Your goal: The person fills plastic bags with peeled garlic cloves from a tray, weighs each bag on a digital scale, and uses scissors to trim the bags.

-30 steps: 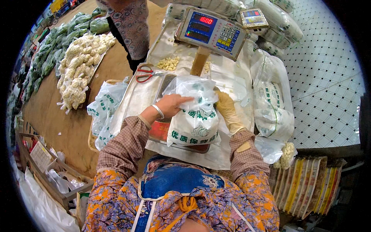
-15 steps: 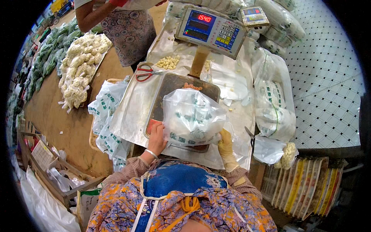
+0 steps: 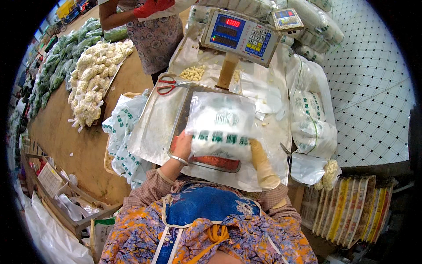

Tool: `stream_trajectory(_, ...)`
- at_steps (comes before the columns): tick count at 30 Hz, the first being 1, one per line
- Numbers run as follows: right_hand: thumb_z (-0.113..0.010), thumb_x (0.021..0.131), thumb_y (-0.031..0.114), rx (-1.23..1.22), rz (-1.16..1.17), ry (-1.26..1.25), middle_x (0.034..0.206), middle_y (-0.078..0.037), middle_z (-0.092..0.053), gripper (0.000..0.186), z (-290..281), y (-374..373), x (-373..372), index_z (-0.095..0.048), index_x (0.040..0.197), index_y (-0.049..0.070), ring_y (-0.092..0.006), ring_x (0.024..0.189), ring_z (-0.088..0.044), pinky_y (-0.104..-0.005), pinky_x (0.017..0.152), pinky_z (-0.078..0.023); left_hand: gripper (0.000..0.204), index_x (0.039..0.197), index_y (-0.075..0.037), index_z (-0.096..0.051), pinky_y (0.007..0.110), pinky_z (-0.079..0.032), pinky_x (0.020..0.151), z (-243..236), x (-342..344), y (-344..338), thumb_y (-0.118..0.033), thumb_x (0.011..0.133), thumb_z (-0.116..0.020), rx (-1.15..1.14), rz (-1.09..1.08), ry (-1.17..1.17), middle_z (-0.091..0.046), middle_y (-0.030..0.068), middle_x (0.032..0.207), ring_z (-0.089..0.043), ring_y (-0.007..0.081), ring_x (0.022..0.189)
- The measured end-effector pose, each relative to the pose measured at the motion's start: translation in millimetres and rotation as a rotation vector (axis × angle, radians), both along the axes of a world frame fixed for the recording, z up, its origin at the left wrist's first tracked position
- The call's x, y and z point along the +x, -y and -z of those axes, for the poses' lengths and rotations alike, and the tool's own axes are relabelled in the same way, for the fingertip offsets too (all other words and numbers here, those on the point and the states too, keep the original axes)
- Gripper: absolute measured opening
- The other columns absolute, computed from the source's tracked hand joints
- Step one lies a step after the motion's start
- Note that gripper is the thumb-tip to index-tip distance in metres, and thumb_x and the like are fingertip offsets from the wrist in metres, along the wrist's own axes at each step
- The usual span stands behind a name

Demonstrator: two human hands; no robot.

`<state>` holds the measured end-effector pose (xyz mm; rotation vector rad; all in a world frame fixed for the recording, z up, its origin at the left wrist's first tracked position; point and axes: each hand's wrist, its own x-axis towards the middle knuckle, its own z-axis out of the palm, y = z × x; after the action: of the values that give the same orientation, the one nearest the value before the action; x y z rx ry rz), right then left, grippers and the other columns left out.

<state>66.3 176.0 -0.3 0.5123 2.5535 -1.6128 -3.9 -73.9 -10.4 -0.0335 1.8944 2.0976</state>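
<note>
A white plastic bag (image 3: pixel 222 121) with green printing sits over the metal platform of a scale (image 3: pixel 206 160), blurred by motion. My left hand (image 3: pixel 182 143), bare with a bracelet, grips the bag's left side, fingers partly hidden behind it. My right hand (image 3: pixel 257 156), in a pale yellow glove, holds the right side, fingertips under or behind the bag. The scale's display (image 3: pixel 239 36) stands on a post above the bag. Red-handled scissors (image 3: pixel 167 84) lie left of the platform, near a small pile of peeled garlic cloves (image 3: pixel 192 73).
Printed bags (image 3: pixel 125 132) lie at left, with garlic piles (image 3: pixel 92 75) beyond. A co-worker (image 3: pixel 151 44) with a red glove stands at back left. Wrapped bundles (image 3: pixel 312 119), dark scissors (image 3: pixel 288 156) and a second scale (image 3: pixel 285 18) are at right; stacked crates (image 3: pixel 347 207) are below.
My hands moved down from the bag's top to its sides, and the bag turned over, then rose slightly from its position half a second ago. The co-worker came further into view.
</note>
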Motion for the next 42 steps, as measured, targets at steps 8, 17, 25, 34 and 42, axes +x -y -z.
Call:
stream_trajectory(8, -0.047, 0.08, 0.043, -0.493, 0.198, 0.02, 0.1, -0.009, -0.055, 0.052, 29.8, -6.8, -5.4, -0.05, 0.109, -0.001, -0.016, 0.088, -0.051, -0.0251, 0.077, -0.04, 0.031, 0.107, -0.003, -0.047, 0.028, -0.047, 0.067, 3.9, 3.9, -11.4, -0.021, 0.081, -0.049, 0.304, -0.075, 0.308, -0.055, 0.0085, 0.096, -0.056, 0.0159, 0.08)
stream_trajectory(17, -0.042, 0.082, 0.031, 0.506, -0.266, 0.422, 0.087, -0.02, -0.056, 0.034, -59.6, -7.1, 12.7, -0.055, 0.088, 0.0, -0.0356, 0.076, -0.053, -0.0405, 0.066, -0.042, 0.043, 0.114, -0.008, -0.041, 0.032, -0.048, 0.074, 21.8, 41.7, 30.4, -0.039, 0.084, -0.043, 0.549, -0.016, 0.701, -0.053, 0.0125, 0.103, -0.055, 0.0204, 0.089)
stream_trajectory(25, -0.039, 0.081, 0.051, 0.414, -0.085, -0.154, 0.083, -0.023, -0.056, 0.055, -8.9, 8.7, 0.1, -0.057, 0.088, -0.001, -0.0351, 0.08, -0.052, -0.0352, 0.068, -0.042, 0.035, 0.106, 0.0, -0.048, 0.03, -0.046, 0.07, 21.3, 40.1, 3.1, -0.024, 0.081, -0.054, 0.48, -0.08, 0.5, -0.056, 0.0081, 0.098, -0.056, 0.0182, 0.082)
stream_trajectory(34, -0.051, 0.077, 0.047, -0.449, 0.094, 0.044, 0.092, -0.011, -0.057, 0.054, 19.8, 7.5, -35.1, -0.051, 0.106, 0.001, -0.0162, 0.083, -0.054, -0.0268, 0.071, -0.044, 0.038, 0.11, -0.003, -0.044, 0.036, -0.05, 0.07, -11.5, 13.7, -39.7, -0.024, 0.08, -0.055, 0.677, 0.031, 0.643, -0.056, 0.0097, 0.097, -0.058, 0.0211, 0.082)
stream_trajectory(42, -0.052, 0.079, 0.043, -0.576, -0.244, 0.115, 0.098, -0.007, -0.054, 0.052, -91.4, 36.3, -59.5, -0.047, 0.111, 0.001, -0.0156, 0.088, -0.049, -0.0269, 0.076, -0.04, 0.029, 0.102, 0.002, -0.05, 0.032, -0.05, 0.067, -52.5, -20.3, -44.3, -0.017, 0.08, -0.054, 0.837, 0.186, 0.567, -0.058, 0.0115, 0.092, -0.059, 0.0211, 0.078)
